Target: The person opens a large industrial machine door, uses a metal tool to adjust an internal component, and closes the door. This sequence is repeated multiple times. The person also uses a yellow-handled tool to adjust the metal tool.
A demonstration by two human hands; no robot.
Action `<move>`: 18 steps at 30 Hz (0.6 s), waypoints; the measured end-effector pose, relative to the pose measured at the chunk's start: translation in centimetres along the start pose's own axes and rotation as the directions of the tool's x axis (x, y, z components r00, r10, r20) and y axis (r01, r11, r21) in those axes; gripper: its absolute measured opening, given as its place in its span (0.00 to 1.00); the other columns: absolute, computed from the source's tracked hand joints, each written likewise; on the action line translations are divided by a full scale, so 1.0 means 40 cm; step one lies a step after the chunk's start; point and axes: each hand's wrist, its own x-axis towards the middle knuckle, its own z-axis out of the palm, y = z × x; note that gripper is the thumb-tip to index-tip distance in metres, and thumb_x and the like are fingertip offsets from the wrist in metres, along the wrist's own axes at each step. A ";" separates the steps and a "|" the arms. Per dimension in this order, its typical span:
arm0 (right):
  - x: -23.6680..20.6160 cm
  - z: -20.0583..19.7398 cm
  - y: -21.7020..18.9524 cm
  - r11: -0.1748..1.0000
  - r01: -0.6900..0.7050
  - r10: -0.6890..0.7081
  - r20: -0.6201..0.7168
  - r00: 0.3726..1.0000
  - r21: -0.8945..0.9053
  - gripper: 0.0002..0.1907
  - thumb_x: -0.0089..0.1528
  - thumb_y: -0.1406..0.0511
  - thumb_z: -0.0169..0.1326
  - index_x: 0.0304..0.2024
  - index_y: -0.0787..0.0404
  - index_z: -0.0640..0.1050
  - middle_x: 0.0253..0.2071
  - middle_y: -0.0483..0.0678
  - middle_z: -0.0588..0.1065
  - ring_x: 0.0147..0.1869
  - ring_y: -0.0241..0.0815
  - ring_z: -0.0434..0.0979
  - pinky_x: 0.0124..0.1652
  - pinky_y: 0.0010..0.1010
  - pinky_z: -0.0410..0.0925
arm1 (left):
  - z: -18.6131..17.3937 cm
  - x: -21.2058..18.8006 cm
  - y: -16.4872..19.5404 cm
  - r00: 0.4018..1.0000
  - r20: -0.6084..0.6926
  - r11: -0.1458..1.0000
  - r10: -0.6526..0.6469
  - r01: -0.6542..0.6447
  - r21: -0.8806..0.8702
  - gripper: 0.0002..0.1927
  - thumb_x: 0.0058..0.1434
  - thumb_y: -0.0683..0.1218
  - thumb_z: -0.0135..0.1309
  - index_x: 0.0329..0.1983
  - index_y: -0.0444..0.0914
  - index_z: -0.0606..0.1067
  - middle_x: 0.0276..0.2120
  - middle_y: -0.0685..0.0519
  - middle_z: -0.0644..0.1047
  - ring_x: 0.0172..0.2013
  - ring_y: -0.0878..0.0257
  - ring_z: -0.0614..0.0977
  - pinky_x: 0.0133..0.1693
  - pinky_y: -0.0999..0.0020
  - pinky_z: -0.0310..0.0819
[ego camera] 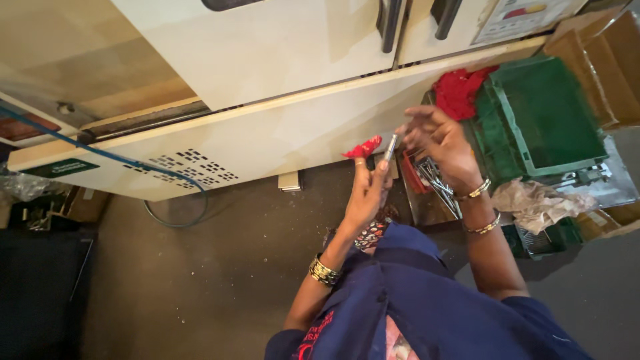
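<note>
My left hand [367, 193] is raised in front of me and pinches a small red cloth [363, 147] at its fingertips. A short shiny metal rod [391, 147] stands between both hands. My right hand [437, 137] grips the rod's upper end with its fingertips, while my left hand's fingers touch its lower end. Both wrists wear gold bangles. My blue garment fills the bottom of the view.
A cream machine cabinet [267, 127] with vent holes runs across the top. Below my hands is a box of metal rods [433, 180]. A green crate [547, 113] with a red rag [460, 90], crumpled paper [540, 200], a cardboard box [600, 60] and a blue hose [133, 163] lie around.
</note>
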 end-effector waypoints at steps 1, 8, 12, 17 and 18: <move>-0.011 0.016 -0.003 0.999 -0.016 0.013 0.065 0.998 0.047 0.22 0.66 0.70 0.55 0.62 0.62 0.70 0.46 0.47 0.79 0.47 0.33 0.79 0.48 0.25 0.73 | -0.009 -0.004 0.008 0.999 0.049 0.998 -0.005 0.008 -0.070 0.40 0.74 0.55 0.43 0.79 0.45 0.36 0.24 0.64 0.63 0.21 0.77 0.62 0.22 0.81 0.55; -0.024 0.101 0.042 0.984 0.004 -0.015 0.066 0.998 0.178 0.16 0.68 0.73 0.54 0.59 0.68 0.71 0.42 0.51 0.80 0.47 0.36 0.80 0.50 0.27 0.74 | -0.001 0.003 0.060 0.990 0.120 0.988 -0.071 0.086 -0.128 0.31 0.75 0.58 0.42 0.74 0.47 0.47 0.23 0.63 0.61 0.19 0.75 0.59 0.21 0.79 0.52; -0.012 0.104 0.069 0.976 0.027 -0.029 0.004 1.000 0.215 0.11 0.71 0.73 0.52 0.56 0.71 0.72 0.41 0.52 0.80 0.46 0.38 0.81 0.50 0.28 0.73 | -0.003 -0.004 0.082 0.986 0.160 0.986 -0.043 0.068 -0.154 0.31 0.74 0.59 0.42 0.75 0.48 0.50 0.23 0.65 0.60 0.18 0.77 0.58 0.20 0.80 0.50; 0.015 0.098 0.052 0.954 -0.089 0.072 0.069 0.995 0.287 0.15 0.70 0.69 0.50 0.58 0.69 0.71 0.39 0.53 0.82 0.43 0.39 0.83 0.45 0.30 0.75 | -0.025 0.003 0.064 0.990 0.121 0.982 -0.074 0.093 -0.164 0.32 0.74 0.57 0.42 0.75 0.45 0.50 0.23 0.65 0.61 0.17 0.77 0.58 0.19 0.81 0.49; 0.019 0.096 0.045 0.925 -0.137 0.115 0.083 0.990 0.355 0.17 0.69 0.67 0.48 0.59 0.68 0.70 0.39 0.53 0.82 0.42 0.39 0.83 0.43 0.31 0.76 | -0.027 0.007 0.053 0.997 0.068 0.994 -0.040 0.047 -0.100 0.32 0.74 0.56 0.43 0.75 0.43 0.49 0.23 0.64 0.62 0.18 0.77 0.59 0.19 0.80 0.51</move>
